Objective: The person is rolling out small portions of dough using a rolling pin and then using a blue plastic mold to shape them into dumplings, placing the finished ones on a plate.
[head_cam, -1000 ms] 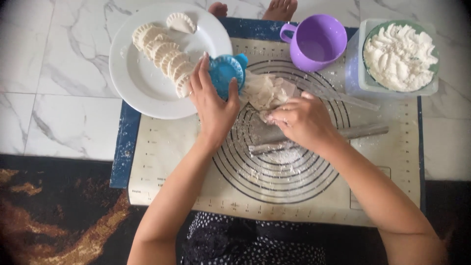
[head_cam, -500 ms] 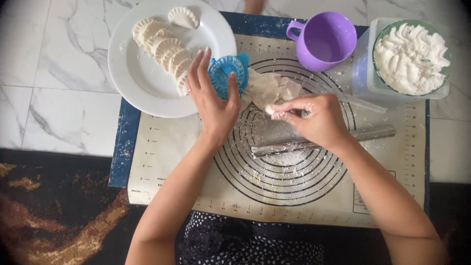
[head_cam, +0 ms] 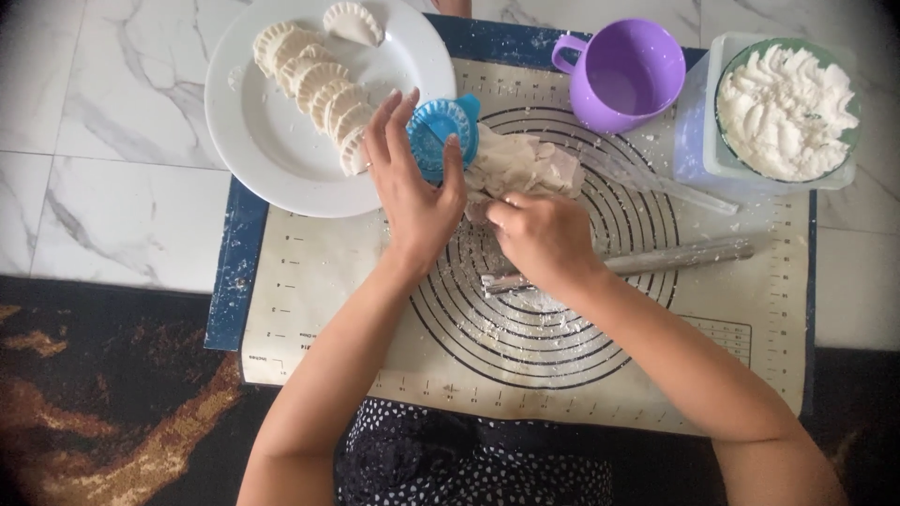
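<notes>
Left hand [head_cam: 412,192] cups the blue dumpling press [head_cam: 442,136] by the white plate [head_cam: 281,159] while the right hand [head_cam: 539,234] pinches soft dough [head_cam: 520,167] beside it, which may tear or stick if tugged.

Right hand [head_cam: 542,239] shifted left, now beside left hand [head_cam: 412,192].

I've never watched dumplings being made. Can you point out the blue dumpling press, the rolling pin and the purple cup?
blue dumpling press [head_cam: 439,131]: head view, on its ribbed round face.
rolling pin [head_cam: 684,256]: head view, on the bare metal shaft right of the hands.
purple cup [head_cam: 630,77]: head view, on its inner floor.
</notes>
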